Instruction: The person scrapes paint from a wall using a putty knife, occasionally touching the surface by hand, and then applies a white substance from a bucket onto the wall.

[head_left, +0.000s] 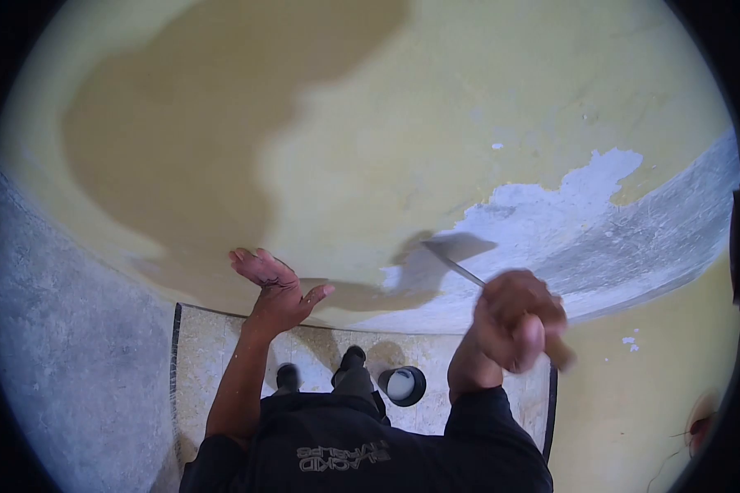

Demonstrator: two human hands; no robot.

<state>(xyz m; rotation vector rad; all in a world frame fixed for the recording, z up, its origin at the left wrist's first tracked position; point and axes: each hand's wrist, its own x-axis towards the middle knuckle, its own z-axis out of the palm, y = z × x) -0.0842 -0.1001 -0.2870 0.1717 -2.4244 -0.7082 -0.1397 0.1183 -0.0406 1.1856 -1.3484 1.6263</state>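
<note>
My right hand (518,320) is wrapped round the handle of a scraper (459,268); the pale butt of the handle shows below my fist. The scraper's thin metal blade points up and left, its tip right at the yellow wall (362,164), by the edge of a bare patch. On that patch (526,218) the yellow paint is gone and white and grey show. My left hand (273,283) is raised with fingers stretched and thumb apart, close to the lower part of the wall, and holds nothing.
Behind my feet (349,360) lies a pale tiled floor (210,337). A dark bucket (403,386) with whitish contents stands beside them. A grey wall (66,304) rises at the left. Wires hang from a wall opening (700,427) at the lower right.
</note>
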